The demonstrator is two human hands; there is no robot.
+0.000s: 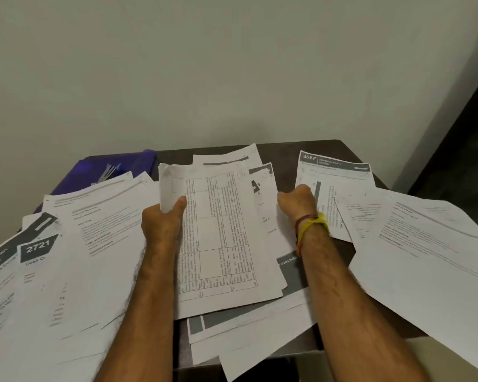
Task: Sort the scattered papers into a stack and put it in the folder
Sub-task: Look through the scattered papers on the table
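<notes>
Your left hand [163, 219] pinches the table sheet [218, 232] by its far left corner to gather it; your right hand [298, 201] seems curled on papers [425, 257] right of centre. The folder [100, 175] lies far left, half buried.

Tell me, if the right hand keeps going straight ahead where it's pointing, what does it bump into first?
Probably the sheet headed 3667, lying just beyond the right hand on the table. Past that comes the wall. Depth is hard to judge.
</notes>
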